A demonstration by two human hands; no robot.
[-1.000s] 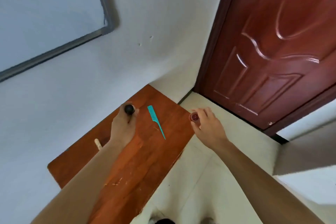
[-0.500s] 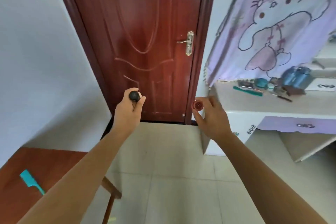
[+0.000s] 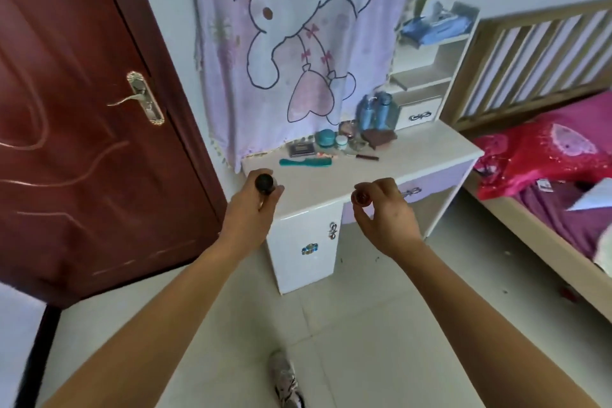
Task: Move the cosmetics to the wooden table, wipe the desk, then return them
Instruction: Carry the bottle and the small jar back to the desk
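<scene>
My left hand (image 3: pixel 251 209) grips a small cosmetic with a round black cap (image 3: pixel 264 183), held upright near the front left corner of the white desk (image 3: pixel 414 156). My right hand (image 3: pixel 384 212) pinches a small item with a dark red top (image 3: pixel 362 198) in front of the desk's front edge. At the back of the desk lie a teal comb (image 3: pixel 304 162), a dark palette (image 3: pixel 301 149), a teal jar (image 3: pixel 326 137), a small white jar (image 3: pixel 341 141), a brown cloth (image 3: pixel 379 137) and blue bottles (image 3: pixel 376 111). The wooden table is out of view.
A dark red door (image 3: pixel 76 129) stands at the left. A cartoon-print cloth (image 3: pixel 291 43) hangs behind the desk. Shelves with a tissue box (image 3: pixel 437 23) rise at the desk's right end. A bed with red bedding (image 3: pixel 546 156) fills the right. Tiled floor and my shoe (image 3: pixel 286 381) lie below.
The view has swung right from the wooden table past the door to the white desk. Both hands keep their items and are now close to the desk's front edge.
</scene>
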